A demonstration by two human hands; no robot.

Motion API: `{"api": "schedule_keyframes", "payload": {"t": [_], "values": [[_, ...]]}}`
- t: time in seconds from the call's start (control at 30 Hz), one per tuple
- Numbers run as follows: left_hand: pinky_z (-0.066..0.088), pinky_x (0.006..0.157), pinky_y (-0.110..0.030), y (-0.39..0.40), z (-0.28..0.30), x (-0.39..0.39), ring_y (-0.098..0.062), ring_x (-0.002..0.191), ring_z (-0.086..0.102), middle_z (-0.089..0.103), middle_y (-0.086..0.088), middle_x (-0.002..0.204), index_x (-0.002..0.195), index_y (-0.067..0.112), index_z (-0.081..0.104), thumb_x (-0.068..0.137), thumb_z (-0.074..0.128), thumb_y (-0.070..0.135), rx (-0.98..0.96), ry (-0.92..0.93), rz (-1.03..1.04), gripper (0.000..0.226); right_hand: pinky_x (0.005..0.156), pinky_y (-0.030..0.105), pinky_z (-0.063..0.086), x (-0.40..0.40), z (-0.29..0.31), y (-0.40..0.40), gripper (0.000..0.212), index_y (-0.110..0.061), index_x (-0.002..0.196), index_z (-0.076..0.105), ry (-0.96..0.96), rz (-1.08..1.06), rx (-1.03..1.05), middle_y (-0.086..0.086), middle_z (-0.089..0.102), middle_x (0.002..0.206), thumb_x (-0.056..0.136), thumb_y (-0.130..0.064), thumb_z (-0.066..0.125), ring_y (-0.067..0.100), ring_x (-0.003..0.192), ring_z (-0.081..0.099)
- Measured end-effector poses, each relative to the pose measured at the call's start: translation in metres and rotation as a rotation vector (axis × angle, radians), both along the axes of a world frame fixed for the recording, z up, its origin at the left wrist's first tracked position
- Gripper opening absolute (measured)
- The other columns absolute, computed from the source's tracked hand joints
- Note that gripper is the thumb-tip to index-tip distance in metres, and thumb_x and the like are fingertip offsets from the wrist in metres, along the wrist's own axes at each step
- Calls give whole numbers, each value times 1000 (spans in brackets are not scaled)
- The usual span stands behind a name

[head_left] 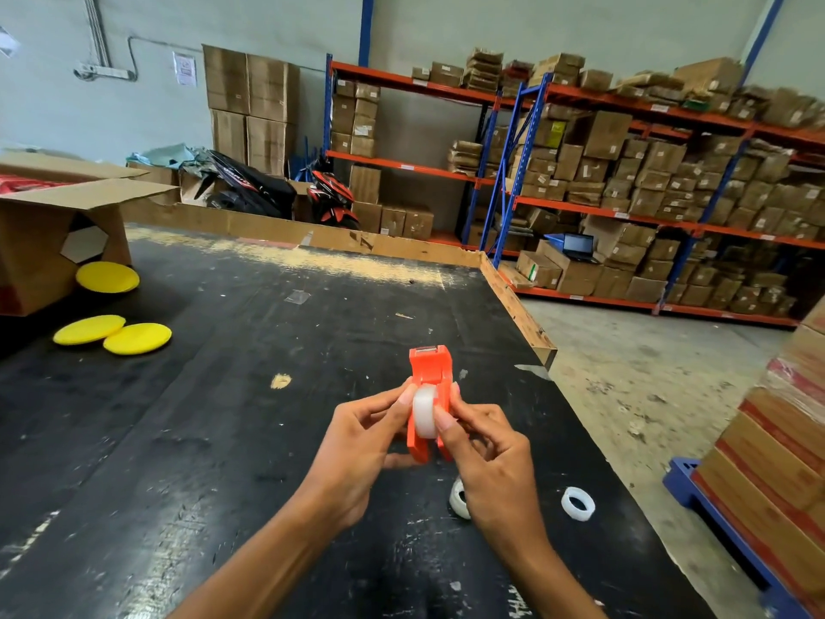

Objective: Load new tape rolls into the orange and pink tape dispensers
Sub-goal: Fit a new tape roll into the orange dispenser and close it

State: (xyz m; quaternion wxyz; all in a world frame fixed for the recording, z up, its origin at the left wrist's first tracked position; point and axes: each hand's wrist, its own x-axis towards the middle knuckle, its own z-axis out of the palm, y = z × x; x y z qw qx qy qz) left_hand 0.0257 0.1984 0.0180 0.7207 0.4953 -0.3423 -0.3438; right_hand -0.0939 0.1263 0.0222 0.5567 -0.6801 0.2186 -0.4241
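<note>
The orange tape dispenser [429,373] is held upright above the black table, its cutter end pointing away from me. A white tape roll [424,413] sits between its two side walls. My left hand [357,444] grips the dispenser's left side and underside. My right hand [486,457] pinches the roll and the dispenser's right side, with its index fingertip on the roll. Two more white tape rolls lie on the table: one [460,498] partly hidden behind my right hand, another [578,503] to the right. No pink dispenser is in view.
The black table [223,417] has a raised cardboard edge [513,301] on its right and far sides. Three yellow discs [114,335] and an open cardboard box [49,234] lie at the left. Stacked boxes on a blue pallet [777,462] stand at the right.
</note>
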Motion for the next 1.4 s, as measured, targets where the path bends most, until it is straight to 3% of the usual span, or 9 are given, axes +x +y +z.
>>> {"api": "schedule_keyframes", "payload": {"t": [0.17,0.33,0.47,0.67,0.83,0.93,1.07,1.2,1.4], "values": [[61,64,-35,-1,2,0,-24,81,74,77,-14,95,99,24,77,83,58,28,-8,-45,-25,25,72,19,54,1,-9,1,31,-26,106,72,6,-33,-35,5,61,93,77,-34,65,11,84,65],[59,78,-55,2,-1,7,-33,96,71,77,-11,100,105,24,74,83,58,30,11,-102,-27,28,82,24,57,-7,-2,-9,29,-39,103,69,74,35,-75,-3,70,97,74,-38,66,13,94,69],[63,69,-44,-3,-1,-2,-27,89,74,78,-9,99,113,24,68,80,59,29,1,-107,-37,35,74,13,55,-4,10,-24,55,-31,134,49,123,8,-113,-3,66,112,81,-39,62,-2,97,65],[62,68,-38,-9,-1,-1,-25,91,74,77,-8,102,116,18,69,84,58,25,16,-114,-43,34,73,13,54,3,8,-21,31,-51,115,48,85,-9,-116,-2,61,106,91,-33,56,8,98,65],[63,67,-37,-20,-9,-2,-22,85,75,78,-10,94,118,18,66,90,56,21,82,-96,-6,29,74,3,48,0,3,-34,47,-34,136,44,202,11,-73,-7,68,113,91,-37,56,-1,98,65],[62,67,-38,-28,-13,-5,-21,81,75,79,-9,91,116,17,67,91,56,19,102,-84,17,27,76,14,54,-7,-2,-38,16,-43,96,65,219,5,-71,-10,72,92,92,-31,57,-1,86,67],[60,77,-50,-40,-16,-12,-25,85,75,79,-10,91,116,17,68,91,57,20,128,-92,24,27,72,8,51,-15,0,-48,31,-50,76,67,265,22,-77,-23,72,78,93,-27,55,-6,83,67],[61,75,-48,-54,-15,-18,-25,85,75,78,-11,89,119,19,65,89,60,22,132,-138,69,31,72,0,43,-22,5,-67,19,-40,107,63,285,-44,-177,-24,63,100,90,-33,60,-19,92,57],[62,72,-43,-69,-14,-24,-27,86,74,76,-14,87,123,20,64,81,64,34,122,-252,112,44,84,11,45,-27,17,-102,17,-29,97,73,412,44,-252,-12,55,119,86,-37,63,-3,107,56]]}}
